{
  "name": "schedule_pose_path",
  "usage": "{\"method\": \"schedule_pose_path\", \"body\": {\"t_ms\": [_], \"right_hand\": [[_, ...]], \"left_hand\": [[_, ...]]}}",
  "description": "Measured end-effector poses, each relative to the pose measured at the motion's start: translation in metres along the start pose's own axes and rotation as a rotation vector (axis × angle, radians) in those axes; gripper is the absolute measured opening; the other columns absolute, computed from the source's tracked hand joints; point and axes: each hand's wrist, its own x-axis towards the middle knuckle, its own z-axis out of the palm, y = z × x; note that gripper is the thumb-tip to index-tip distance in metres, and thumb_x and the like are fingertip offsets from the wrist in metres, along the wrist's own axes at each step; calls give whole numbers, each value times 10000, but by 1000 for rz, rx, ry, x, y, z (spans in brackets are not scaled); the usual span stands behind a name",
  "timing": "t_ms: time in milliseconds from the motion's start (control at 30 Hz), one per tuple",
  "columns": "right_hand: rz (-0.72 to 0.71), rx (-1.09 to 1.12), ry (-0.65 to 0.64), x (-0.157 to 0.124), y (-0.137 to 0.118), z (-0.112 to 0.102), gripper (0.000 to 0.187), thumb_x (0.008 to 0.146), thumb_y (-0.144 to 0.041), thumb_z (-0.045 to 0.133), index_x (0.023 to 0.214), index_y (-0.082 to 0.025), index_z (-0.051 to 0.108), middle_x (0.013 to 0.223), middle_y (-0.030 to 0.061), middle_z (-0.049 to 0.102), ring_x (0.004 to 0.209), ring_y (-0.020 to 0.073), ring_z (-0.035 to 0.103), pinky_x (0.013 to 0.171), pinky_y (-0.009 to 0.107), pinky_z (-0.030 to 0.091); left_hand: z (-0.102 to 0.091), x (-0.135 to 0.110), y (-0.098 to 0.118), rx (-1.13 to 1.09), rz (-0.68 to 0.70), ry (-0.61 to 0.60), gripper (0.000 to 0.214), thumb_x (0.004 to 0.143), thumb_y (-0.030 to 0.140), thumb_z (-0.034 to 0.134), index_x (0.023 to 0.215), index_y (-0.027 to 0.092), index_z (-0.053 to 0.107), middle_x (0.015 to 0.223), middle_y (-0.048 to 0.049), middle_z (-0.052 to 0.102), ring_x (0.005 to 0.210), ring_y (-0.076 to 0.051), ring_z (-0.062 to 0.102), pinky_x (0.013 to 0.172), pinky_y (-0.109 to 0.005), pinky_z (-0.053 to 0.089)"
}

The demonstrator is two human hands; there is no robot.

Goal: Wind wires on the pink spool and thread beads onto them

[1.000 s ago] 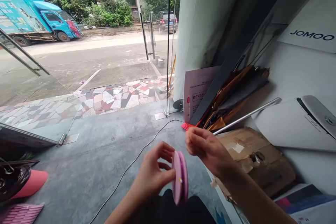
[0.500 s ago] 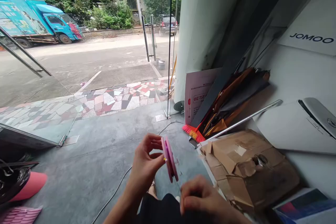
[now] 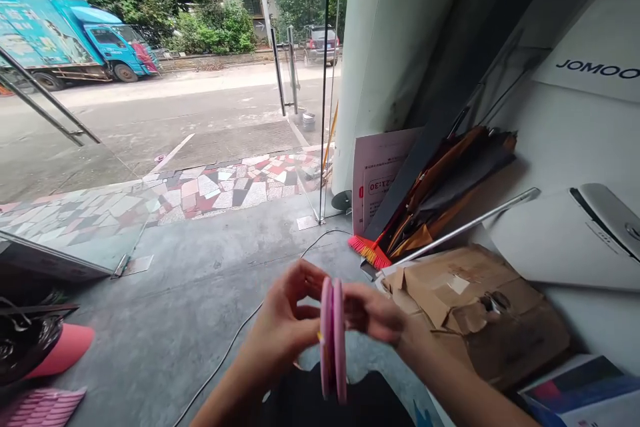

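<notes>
My left hand (image 3: pixel 287 317) is closed on a pink spool (image 3: pixel 332 340). The spool stands on edge, its two round flanges upright, with darker winding in the groove between them. A small yellow bit shows on its left face by my thumb. My right hand (image 3: pixel 375 313) is close to the spool's right side, its fingers curled and partly hidden behind the flange. Whatever those fingers hold, if anything, cannot be made out.
To the right lies a worn cardboard box (image 3: pixel 480 320), with a red broom (image 3: pixel 370 252) behind it. A cable (image 3: pixel 233 347) crosses the grey floor. Glass doors stand ahead, a pink bin (image 3: pixel 63 350) at left, and a blue truck (image 3: pixel 75 40) is parked outside.
My right hand has moved up and forward from below the spool to its far right side. The spool has come lower and nearer and turned more edge-on, still in my left hand.
</notes>
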Motion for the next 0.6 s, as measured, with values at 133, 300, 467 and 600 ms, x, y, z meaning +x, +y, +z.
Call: {"method": "schedule_pose_path", "body": {"t_ms": [133,300,467,600], "right_hand": [[-492,-155,100,-16,-23,13,277,711,-398,687,633,-150,592,509,-61,331,484,55,239,477,219,186],[-12,-58,-86,-13,17,9,402,643,-513,685,560,-141,557,448,-54,362,415,52,275,446,222,206],[-373,-74,151,-20,-14,12,335,681,-429,705,586,-148,550,507,-64,312,478,50,235,480,207,210],[-254,-325,68,-31,8,10,305,701,-427,691,633,-133,649,534,-16,443,531,73,359,525,228,264]], "left_hand": [[1,3,-4,203,-16,26,215,594,121,658,770,182,551,794,-4,575,771,-158,556,662,-251,472],[3,7,-4,-24,32,173,274,565,152,685,775,193,513,760,24,557,728,-135,541,587,-204,446],[8,2,-2,182,-47,-68,204,585,109,652,742,179,542,765,2,580,742,-154,560,651,-259,467],[5,12,-11,100,71,244,248,598,132,652,801,189,520,783,10,561,759,-148,552,636,-242,468]]}}
